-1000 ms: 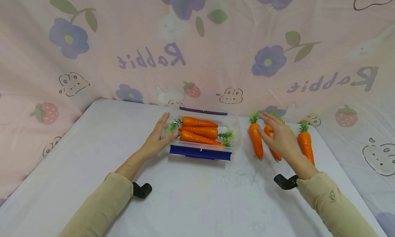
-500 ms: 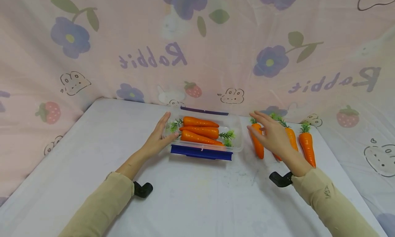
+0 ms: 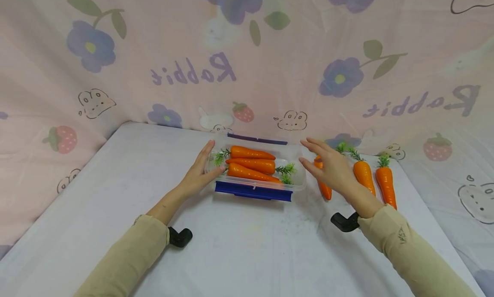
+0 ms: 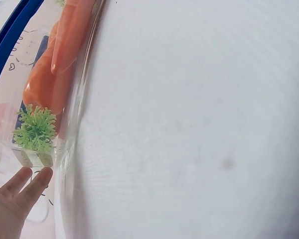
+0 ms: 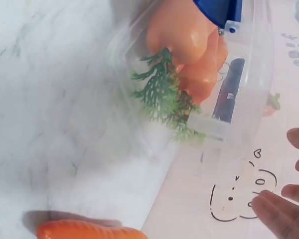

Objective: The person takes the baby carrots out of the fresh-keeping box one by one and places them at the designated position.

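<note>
Two hands [image 3: 196, 177] [image 3: 329, 167] beside one box [image 3: 252, 191], three carrots [image 3: 254, 165] inside, three-plus others [image 3: 363, 175] outside.

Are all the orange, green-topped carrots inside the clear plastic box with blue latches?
No, three carrots lie in the box, but other carrots lie on the white table right of it.

A pale pink cloth [image 3: 278, 84] is hanging behind a white table [image 3: 247, 245]; purple flowers [image 3: 91, 46], strawberries [image 3: 244, 112] and mirrored "Rabbit" lettering [image 3: 194, 69] are patterning it.
</note>
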### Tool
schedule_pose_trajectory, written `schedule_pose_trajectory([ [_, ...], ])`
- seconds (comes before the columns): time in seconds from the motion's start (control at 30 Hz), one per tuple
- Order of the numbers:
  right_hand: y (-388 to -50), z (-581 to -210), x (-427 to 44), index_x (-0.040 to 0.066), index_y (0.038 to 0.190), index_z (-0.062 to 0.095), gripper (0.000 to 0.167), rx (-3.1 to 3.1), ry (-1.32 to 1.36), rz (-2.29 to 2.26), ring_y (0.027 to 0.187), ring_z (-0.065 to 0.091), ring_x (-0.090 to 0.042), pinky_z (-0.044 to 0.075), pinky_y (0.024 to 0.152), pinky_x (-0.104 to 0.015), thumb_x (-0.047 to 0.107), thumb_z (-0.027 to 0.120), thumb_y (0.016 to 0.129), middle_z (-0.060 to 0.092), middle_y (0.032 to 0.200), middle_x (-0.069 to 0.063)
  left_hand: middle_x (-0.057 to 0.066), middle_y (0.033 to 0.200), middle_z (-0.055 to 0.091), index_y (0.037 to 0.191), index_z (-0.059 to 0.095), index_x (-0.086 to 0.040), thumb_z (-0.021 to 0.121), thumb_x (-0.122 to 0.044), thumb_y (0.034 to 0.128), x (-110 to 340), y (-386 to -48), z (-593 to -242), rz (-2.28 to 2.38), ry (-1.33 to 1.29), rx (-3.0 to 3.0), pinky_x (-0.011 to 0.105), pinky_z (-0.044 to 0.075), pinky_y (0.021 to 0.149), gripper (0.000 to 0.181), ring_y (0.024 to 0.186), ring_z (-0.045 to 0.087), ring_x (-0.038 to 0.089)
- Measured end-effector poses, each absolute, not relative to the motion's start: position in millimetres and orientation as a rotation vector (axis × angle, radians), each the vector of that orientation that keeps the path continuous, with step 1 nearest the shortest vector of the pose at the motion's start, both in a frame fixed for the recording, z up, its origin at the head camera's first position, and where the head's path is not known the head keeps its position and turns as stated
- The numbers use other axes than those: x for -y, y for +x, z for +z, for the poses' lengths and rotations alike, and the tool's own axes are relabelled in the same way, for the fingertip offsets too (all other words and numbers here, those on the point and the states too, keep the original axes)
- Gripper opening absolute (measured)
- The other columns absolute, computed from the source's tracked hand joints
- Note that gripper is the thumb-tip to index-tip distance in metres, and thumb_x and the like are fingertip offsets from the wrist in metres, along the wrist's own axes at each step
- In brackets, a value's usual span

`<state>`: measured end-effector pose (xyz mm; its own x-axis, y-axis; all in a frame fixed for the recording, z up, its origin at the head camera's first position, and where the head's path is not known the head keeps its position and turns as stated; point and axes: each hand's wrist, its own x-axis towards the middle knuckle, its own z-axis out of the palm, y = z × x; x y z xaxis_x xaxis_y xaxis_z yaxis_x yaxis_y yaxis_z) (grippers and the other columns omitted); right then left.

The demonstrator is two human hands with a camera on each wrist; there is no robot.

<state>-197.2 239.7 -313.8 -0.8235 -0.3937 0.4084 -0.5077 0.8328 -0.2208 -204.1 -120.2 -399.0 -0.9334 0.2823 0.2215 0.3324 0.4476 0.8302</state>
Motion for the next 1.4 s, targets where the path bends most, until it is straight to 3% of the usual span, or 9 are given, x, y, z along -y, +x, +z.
schedule_pose_trajectory([
  [0.27,-199,-314,-226,0.009,0.137,0.054,0.054,2.699,0.721,0.481,0.082,0.071,-0.031,0.058,0.065,-0.042,0.026,0.069,0.088,0.050,0.142,-0.015,0.005,0.163,0.002,0.156,0.007,-0.017,0.055,-0.038,0.0937,120,-205,-400,-1.530,-0.569,2.616,0.063,0.010,0.115,0.081,0.149,0.005,0.029],
  [0.57,-201,-316,-213,0.011,0.137,0.054,0.055,2.749,0.833,0.446,0.083,0.070,-0.027,0.058,0.067,-0.039,0.029,0.070,0.088,0.050,0.142,-0.014,0.001,0.163,0.000,0.156,0.005,-0.021,0.055,-0.034,0.0944,120,-205,-400,-1.567,-0.581,2.610,0.062,0.010,0.115,0.080,0.149,0.004,0.028],
  [0.8,-203,-316,-203,0.011,0.137,0.053,0.056,2.783,0.932,0.492,0.099,0.067,-0.028,0.059,0.072,-0.039,0.027,0.071,0.087,0.051,0.140,-0.015,0.005,0.163,-0.001,0.156,0.005,-0.018,0.057,-0.027,0.0936,119,-205,-399,-1.592,-0.576,2.610,0.063,0.009,0.114,0.082,0.149,0.003,0.031],
  [1.13,-208,-315,-193,0.013,0.138,0.053,0.056,2.874,1.072,0.434,0.099,0.067,-0.024,0.058,0.074,-0.034,0.033,0.070,0.088,0.058,0.134,-0.010,0.004,0.163,0.001,0.156,0.005,-0.020,0.054,-0.035,0.0945,121,-203,-400,-1.570,-0.589,2.599,0.063,0.010,0.115,0.080,0.149,0.004,0.029],
  [1.4,-211,-316,-183,0.010,0.135,0.055,0.053,2.949,1.183,0.339,0.103,0.066,-0.027,0.056,0.083,-0.042,0.035,0.066,0.089,0.057,0.136,-0.010,0.005,0.163,0.001,0.156,0.005,-0.022,0.054,-0.039,0.0938,120,-204,-399,-1.537,-0.573,2.615,0.062,0.011,0.115,0.081,0.149,0.005,0.029],
])
